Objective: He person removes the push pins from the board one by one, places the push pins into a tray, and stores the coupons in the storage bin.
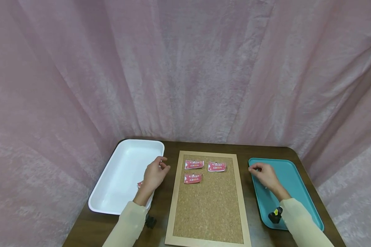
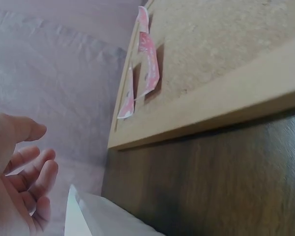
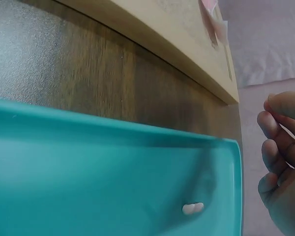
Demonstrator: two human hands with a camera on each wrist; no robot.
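A cork board (image 1: 210, 206) with a light wooden frame lies between my hands, with three pink-and-white coupons on its upper part: an upper left coupon (image 1: 194, 164), an upper right coupon (image 1: 217, 167) and a lower left coupon (image 1: 192, 178). Above the right side of a white tray (image 1: 123, 178) hovers my left hand (image 1: 154, 174), its fingers loosely bent and nothing visible in them. Part of another coupon (image 1: 139, 184) shows beside that wrist. My right hand (image 1: 266, 175) is over the left edge of a teal tray (image 1: 293, 185). Its thumb and index tips are near each other; I see no object there.
Small white pieces (image 3: 192, 208) lie in the teal tray in the right wrist view. The trays and board rest on a dark wooden table (image 1: 170, 145). A pink curtain (image 1: 185, 68) hangs behind the table. Both wrists carry small black devices.
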